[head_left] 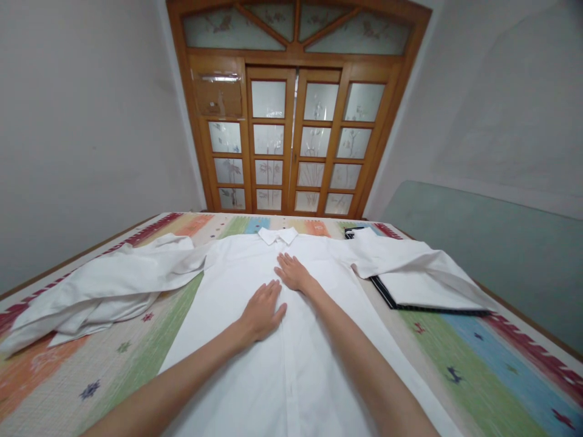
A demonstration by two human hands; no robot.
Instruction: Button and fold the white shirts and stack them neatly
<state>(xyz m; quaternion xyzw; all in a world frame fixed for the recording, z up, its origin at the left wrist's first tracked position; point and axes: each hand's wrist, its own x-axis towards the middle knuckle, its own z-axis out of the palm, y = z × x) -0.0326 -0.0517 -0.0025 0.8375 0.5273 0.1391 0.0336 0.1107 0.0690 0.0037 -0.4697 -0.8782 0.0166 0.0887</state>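
Note:
A white collared shirt (237, 261) lies spread front side up on the patterned cover, its collar (277, 235) at the far end and its sleeves stretched out to both sides. My left hand (262, 312) rests flat on the shirt's chest, left of the button strip, thumb apart from the fingers. Farther up, near the collar, my right hand (293, 273) presses flat on the cloth with its fingers spread. Neither hand grips anything. The lower hem of the shirt is out of view.
Beneath the left sleeve is another crumpled white cloth (86, 321). Under the right sleeve lies a white folded piece with black edging (387, 294). The striped cover (122, 364) spans the bed-like surface. A pale green board (492, 243) leans along the right wall; wooden glass doors (294, 133) stand beyond.

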